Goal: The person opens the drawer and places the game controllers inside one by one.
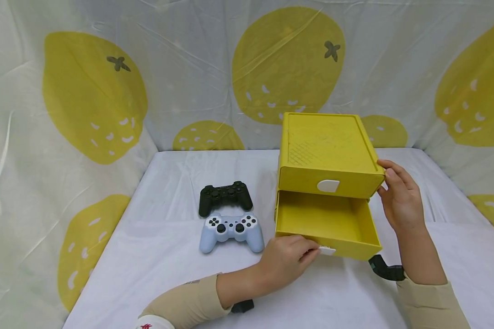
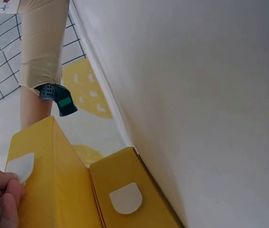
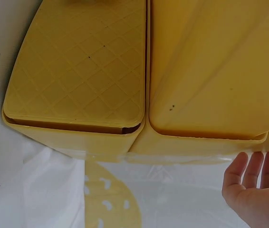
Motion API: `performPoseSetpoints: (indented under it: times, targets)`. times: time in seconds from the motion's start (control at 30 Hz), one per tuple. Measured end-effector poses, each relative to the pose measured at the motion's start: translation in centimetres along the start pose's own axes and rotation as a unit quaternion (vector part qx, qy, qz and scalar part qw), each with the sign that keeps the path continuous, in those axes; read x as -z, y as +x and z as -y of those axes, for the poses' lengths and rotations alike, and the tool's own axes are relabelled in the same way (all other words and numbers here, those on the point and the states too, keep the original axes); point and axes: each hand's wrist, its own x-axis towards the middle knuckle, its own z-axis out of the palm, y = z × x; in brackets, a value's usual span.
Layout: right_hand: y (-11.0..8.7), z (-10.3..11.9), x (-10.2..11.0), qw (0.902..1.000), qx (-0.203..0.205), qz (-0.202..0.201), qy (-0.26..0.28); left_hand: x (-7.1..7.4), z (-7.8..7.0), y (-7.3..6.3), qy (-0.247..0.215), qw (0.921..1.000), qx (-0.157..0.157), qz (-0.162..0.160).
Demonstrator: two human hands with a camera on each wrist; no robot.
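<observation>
A yellow two-drawer box stands on the right half of the table. Its lower drawer is pulled out, with bare yellow inside. The left hand pinches the white handle on that drawer's front. Above it, the upper drawer sits closed, with its own white handle. The right hand rests its fingertips against the box's right side near the upper front corner. In the right wrist view its fingers extend to the box's edge.
Left of the box lie a black game controller and, just in front of it, a light blue game controller. A white cloth covers the table. Behind hangs a white curtain printed with yellow lemons.
</observation>
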Motion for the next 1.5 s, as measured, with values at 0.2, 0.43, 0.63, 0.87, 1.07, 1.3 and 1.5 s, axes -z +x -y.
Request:
performPoseSetpoints:
  times: [0.2, 0.43, 0.63, 0.87, 1.07, 1.3, 1.5]
  targets:
    - [0.0, 0.0, -0.1, 0.9999, -0.005, -0.009, -0.013, 0.3, -0.4, -0.1, 0.002, 1.0000, -0.004, -0.002]
    - [0.0, -0.1, -0.1, 0.9999, -0.005, -0.011, -0.010, 0.6, -0.8, -0.2, -0.004, 0.9999, -0.005, 0.010]
    - [0.1, -0.2, -0.2, 0.9998, -0.008, -0.017, -0.011, 0.6, -1.0, -0.4, -0.004, 0.9998, -0.003, 0.017]
    - [0.1, -0.3, -0.2, 0.9998, -0.009, -0.015, -0.011, 1.4, -1.2, -0.8, 0.008, 0.9998, -0.017, -0.001]
    - [0.0, -0.2, -0.2, 0.9995, -0.008, -0.019, -0.023, 3.8, -0.9, -0.7, -0.012, 0.9963, -0.040, -0.075]
    - [0.0, -0.1, -0.2, 0.9994, -0.010, -0.025, -0.022, 6.3, 1.4, -0.3, -0.022, 0.9848, -0.021, -0.171]
    - [0.0, 0.0, -0.1, 0.9998, -0.008, -0.017, -0.011, 7.9, 4.1, -0.7, -0.016, 0.9774, 0.041, -0.207]
